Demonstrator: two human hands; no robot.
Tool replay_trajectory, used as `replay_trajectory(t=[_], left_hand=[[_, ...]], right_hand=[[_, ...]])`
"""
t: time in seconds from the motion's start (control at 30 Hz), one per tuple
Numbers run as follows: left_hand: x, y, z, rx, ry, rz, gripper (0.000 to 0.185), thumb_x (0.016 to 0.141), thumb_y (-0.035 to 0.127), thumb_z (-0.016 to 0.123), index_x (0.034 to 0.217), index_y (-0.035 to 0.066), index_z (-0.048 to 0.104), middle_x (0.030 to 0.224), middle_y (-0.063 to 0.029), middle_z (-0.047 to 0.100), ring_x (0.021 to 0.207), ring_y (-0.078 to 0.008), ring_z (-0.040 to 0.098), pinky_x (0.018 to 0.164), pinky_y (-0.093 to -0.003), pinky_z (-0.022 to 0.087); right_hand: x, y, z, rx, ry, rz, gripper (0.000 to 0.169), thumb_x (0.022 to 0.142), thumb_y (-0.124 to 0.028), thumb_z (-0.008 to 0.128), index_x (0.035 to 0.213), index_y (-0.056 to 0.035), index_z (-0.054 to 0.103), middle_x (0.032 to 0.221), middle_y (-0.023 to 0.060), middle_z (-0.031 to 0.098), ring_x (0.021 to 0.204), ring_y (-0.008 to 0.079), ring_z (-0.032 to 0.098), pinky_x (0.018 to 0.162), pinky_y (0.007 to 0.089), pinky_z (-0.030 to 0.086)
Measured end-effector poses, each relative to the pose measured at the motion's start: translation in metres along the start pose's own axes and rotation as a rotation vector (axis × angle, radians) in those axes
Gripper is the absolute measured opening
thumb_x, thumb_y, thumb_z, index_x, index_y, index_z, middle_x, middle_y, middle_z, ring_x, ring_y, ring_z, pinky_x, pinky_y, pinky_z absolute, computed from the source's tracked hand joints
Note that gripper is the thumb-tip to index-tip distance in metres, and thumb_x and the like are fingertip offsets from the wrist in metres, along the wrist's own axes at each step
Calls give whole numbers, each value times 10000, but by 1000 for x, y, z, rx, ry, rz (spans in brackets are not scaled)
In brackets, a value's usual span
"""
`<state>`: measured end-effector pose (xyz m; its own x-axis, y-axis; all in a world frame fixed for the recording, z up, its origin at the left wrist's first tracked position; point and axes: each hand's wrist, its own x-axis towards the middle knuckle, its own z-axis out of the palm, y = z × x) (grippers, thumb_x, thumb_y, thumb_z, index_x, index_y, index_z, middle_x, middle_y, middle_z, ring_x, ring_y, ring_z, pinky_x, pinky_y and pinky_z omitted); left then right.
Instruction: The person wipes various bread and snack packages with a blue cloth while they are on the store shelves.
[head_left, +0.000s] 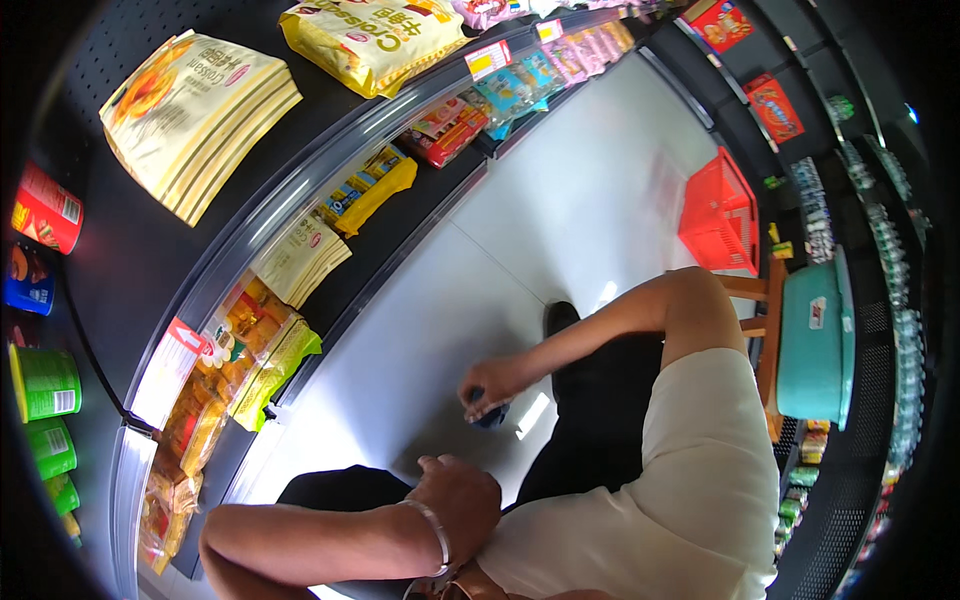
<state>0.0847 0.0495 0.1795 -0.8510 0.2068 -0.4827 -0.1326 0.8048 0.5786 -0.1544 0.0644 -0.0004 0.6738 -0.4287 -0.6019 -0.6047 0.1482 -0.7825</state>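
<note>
My right hand (495, 388) reaches down low over the grey tiled floor (480, 277). Its fingers are closed around a small dark blue object (489, 417), mostly hidden by the hand; whether it is a cloth cannot be made out. Closer to my body, my left hand (459, 499) is bent at the wrist beside my dark-trousered knee (345, 484), with a silver bracelet (439, 536) around the wrist. Its fingers are largely turned from view, and nothing shows in them. A dark shoe (561, 319) stands on the floor beyond the right forearm.
Black shelving (247, 142) along the left holds croissant bags (199, 120), packaged bread (255, 337) and green canisters (46, 382). A red plastic basket (720, 214) stands on the floor. Behind me, a teal tub (814, 345) rests on a wooden stool (772, 330), near shelves of bottles (907, 375).
</note>
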Motion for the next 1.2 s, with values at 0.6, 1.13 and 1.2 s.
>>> replay_trajectory(t=[0.6,1.13,1.2], left_hand=[[-38,-88,-75,-795,1074,-1006,318,966,164,601,1215,-33,600,1068,-156,702,1030,-242,670,899,-314,515],[51,18,-57,-1736,1561,-1121,491,1035,368,384,1064,-35,662,987,-185,711,929,-306,683,882,-423,536],[63,17,-67,-1708,1606,-1057,505,1035,377,378,1053,-37,666,980,-188,710,926,-311,682,885,-430,534]], right_hand=[[-23,-1,-130,110,-549,-569,352,895,-375,676,923,-27,633,888,130,671,843,250,643,770,387,499],[-6,34,-148,308,-1167,-1064,350,886,-375,731,918,-32,673,887,100,680,872,203,626,819,363,470],[-5,34,-153,291,-1235,-1069,369,884,-388,733,916,-26,671,885,96,681,862,200,626,817,361,473]])
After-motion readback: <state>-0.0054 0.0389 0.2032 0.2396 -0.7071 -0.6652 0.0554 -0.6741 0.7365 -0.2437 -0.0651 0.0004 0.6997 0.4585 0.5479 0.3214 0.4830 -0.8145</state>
